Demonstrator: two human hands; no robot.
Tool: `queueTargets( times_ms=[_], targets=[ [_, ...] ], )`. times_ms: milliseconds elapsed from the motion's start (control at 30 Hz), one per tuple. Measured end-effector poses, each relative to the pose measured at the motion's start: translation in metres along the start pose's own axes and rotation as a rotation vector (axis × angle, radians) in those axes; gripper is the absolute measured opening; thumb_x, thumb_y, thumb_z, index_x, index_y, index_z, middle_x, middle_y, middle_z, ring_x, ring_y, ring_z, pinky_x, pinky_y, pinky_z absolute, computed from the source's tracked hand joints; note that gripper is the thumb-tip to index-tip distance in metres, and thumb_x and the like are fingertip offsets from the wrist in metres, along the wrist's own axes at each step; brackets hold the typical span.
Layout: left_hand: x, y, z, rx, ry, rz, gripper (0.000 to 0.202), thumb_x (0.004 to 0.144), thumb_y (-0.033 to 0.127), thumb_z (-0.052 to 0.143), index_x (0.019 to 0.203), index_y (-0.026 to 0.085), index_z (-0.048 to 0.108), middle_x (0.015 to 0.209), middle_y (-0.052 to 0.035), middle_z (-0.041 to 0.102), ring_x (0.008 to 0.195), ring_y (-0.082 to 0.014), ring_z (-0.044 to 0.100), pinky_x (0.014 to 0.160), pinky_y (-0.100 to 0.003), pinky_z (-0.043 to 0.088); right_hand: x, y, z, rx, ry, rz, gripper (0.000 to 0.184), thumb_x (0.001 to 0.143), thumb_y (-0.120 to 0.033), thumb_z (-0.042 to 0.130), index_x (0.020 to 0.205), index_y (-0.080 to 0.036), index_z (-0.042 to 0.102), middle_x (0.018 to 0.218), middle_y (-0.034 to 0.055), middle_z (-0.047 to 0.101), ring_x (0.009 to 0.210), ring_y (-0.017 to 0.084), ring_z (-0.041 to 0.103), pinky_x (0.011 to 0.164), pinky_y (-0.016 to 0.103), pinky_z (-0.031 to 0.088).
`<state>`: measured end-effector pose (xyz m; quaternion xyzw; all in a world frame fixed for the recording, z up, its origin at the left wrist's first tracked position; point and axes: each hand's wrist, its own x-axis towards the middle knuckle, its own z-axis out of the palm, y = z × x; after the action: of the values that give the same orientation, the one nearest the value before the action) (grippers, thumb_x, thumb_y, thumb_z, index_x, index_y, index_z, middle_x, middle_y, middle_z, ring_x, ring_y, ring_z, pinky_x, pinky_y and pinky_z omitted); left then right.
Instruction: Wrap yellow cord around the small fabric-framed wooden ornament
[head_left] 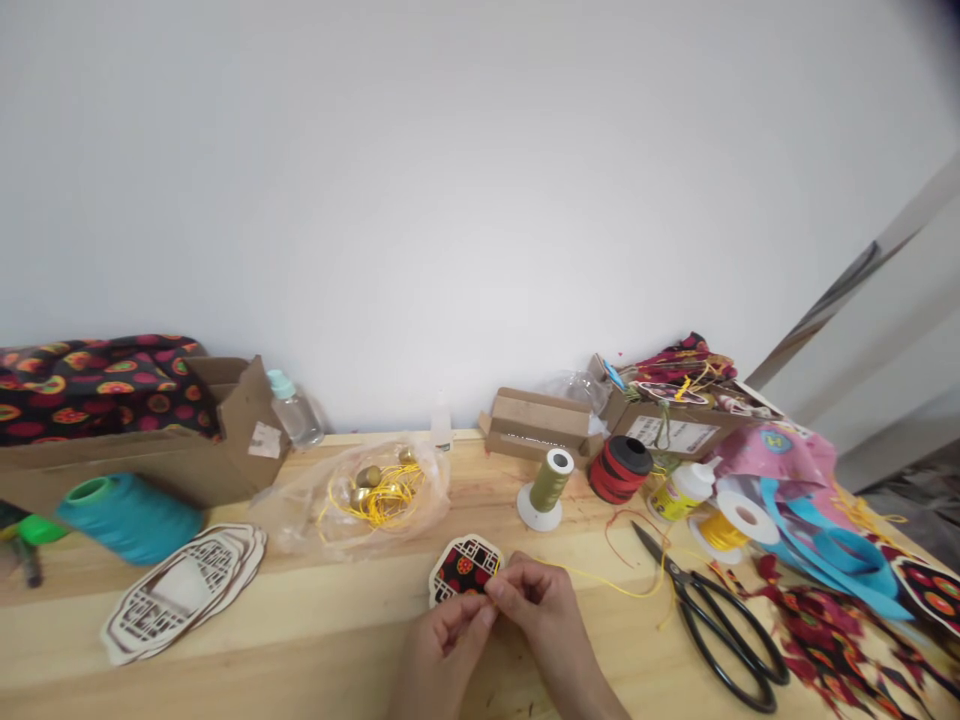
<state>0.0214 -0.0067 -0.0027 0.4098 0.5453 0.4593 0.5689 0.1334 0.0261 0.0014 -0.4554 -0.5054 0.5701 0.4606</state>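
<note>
A flat wooden ornament [464, 566] with a cut lattice border and dark, red-patterned cloth in its middle is in front of me, its lower part behind my fingers. My left hand [451, 640] is closed in a pinch at its lower edge; what lies between those fingertips is hidden. Close against it, my right hand [544, 615] pinches a thin yellow cord [615, 585], which trails off to the right across the table. A bit of yellow shows at the ornament's right edge. The fingertips of both hands meet.
Black-handled scissors [712, 610] lie to the right, near fabric scraps [832, 635] and blue ribbon [840, 565]. Behind stand an olive thread spool [551, 485], a red spool [615, 472] and a glue bottle [682, 490]. Leftward are a bag of bells [300, 510], lattice cutouts [142, 625] and a teal cone [139, 520].
</note>
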Motion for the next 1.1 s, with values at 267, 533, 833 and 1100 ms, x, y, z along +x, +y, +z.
queueTargets(
  times_ms=[267, 533, 833, 1100],
  targets=[
    [-0.001, 0.002, 0.002, -0.015, 0.14, -0.019, 0.022, 0.058, 0.036, 0.062, 0.064, 0.015, 0.067, 0.058, -0.0006, 0.068, 0.059, -0.0171, 0.057, 0.055, -0.021, 0.043, 0.0, 0.001, -0.01, -0.013, 0.201, -0.017, 0.023, 0.066, -0.033, 0.058, 0.055, -0.011, 0.059, 0.051, -0.002, 0.046, 0.049, 0.009, 0.04, 0.047, 0.02, 0.033],
    [-0.002, 0.007, -0.001, -0.014, 0.079, -0.044, 0.022, 0.061, 0.036, 0.061, 0.067, 0.016, 0.068, 0.064, -0.0014, 0.07, 0.065, -0.0178, 0.059, 0.061, -0.021, 0.044, -0.016, -0.024, -0.02, -0.447, 0.302, -0.42, 0.006, 0.071, -0.022, 0.052, 0.073, -0.018, 0.056, 0.073, 0.0035, 0.052, 0.068, 0.016, 0.047, 0.059, 0.025, 0.038],
    [0.0, 0.003, -0.004, -0.01, 0.006, 0.017, 0.022, 0.064, 0.033, 0.06, 0.072, 0.015, 0.069, 0.066, -0.0022, 0.069, 0.066, -0.0182, 0.058, 0.061, -0.022, 0.045, -0.006, -0.013, -0.015, -0.51, -0.03, -0.417, 0.009, 0.072, -0.017, 0.052, 0.068, -0.02, 0.06, 0.077, 0.003, 0.056, 0.079, 0.016, 0.049, 0.072, 0.029, 0.039],
    [-0.003, 0.01, 0.001, 0.12, 0.046, 0.03, 0.021, 0.062, 0.033, 0.06, 0.069, 0.017, 0.071, 0.062, -0.001, 0.07, 0.062, -0.0192, 0.058, 0.058, -0.022, 0.045, -0.008, -0.008, -0.012, -0.604, 0.004, -0.413, 0.012, 0.074, -0.013, 0.047, 0.068, -0.018, 0.055, 0.073, 0.0034, 0.054, 0.072, 0.015, 0.05, 0.065, 0.025, 0.039]
  ],
)
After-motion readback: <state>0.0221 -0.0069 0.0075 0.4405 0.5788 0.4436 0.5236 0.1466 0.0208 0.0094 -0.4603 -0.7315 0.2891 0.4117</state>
